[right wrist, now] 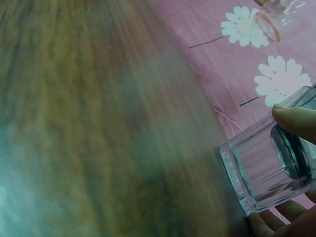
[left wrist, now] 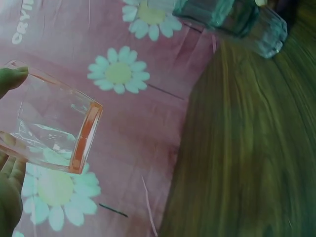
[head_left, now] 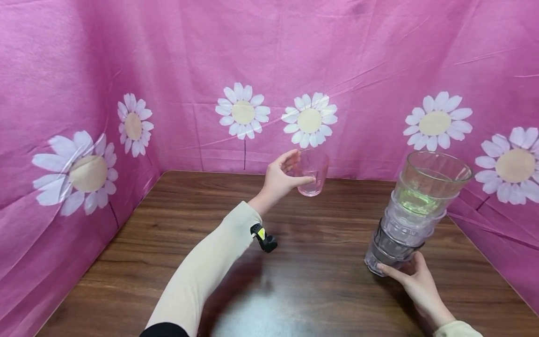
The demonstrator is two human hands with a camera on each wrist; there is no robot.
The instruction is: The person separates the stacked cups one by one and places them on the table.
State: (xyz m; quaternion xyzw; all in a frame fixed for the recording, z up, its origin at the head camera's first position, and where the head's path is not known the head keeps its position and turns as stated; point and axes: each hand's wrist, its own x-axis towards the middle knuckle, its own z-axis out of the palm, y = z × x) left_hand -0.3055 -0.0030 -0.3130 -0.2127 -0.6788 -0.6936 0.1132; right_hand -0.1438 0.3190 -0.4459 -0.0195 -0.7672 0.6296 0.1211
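My left hand (head_left: 279,177) holds a see-through pink cup (head_left: 315,171) near the back of the table, thumb on one side and fingers on the other. The left wrist view shows the cup's thick orange-pink base (left wrist: 86,140) facing away from the palm. On the right, my right hand (head_left: 421,283) grips the lower part of a tall stack of nested clear glasses (head_left: 410,224), which leans to the right. A glass with a yellow-green tint (head_left: 440,180) tops the stack, and a dark-tinted one sits low in it. In the right wrist view, the faceted bottom glass (right wrist: 252,170) lies between thumb and fingers.
The brown wood-grain table (head_left: 303,262) reaches back to a pink cloth (head_left: 189,56) printed with white daisies, which also hangs along both sides. A black strap device (head_left: 264,238) is worn on the left sleeve's cuff.
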